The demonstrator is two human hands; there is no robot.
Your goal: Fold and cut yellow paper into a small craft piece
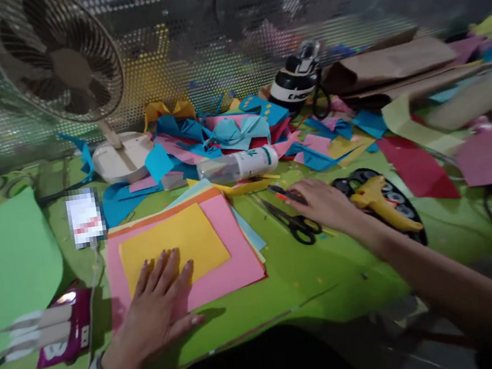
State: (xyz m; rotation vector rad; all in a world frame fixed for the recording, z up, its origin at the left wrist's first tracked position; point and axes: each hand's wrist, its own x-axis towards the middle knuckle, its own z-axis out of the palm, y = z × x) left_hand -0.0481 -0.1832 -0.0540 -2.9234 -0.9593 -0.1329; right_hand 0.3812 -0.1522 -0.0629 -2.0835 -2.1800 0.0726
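My left hand (159, 303) lies flat with fingers spread on a pink sheet (233, 259), its fingertips touching a yellow sheet (176, 243) stacked on top. Under these lie orange and blue sheets. My right hand (326, 204) reaches over the green table cover (313, 273), fingers curled on a thin dark pen-like thing with a red end (287, 194). It rests just beside black-handled scissors (290, 221). A yellow glue gun (381, 202) on a black tray sits right of that hand.
A desk fan (58, 58) stands at the back left. A white glue bottle (238, 165) lies among blue and pink paper scraps. A black-and-white tape dispenser (298, 82), brown paper (389, 63), a green sheet (5, 261) and a purple packet (65, 332) surround the work spot.
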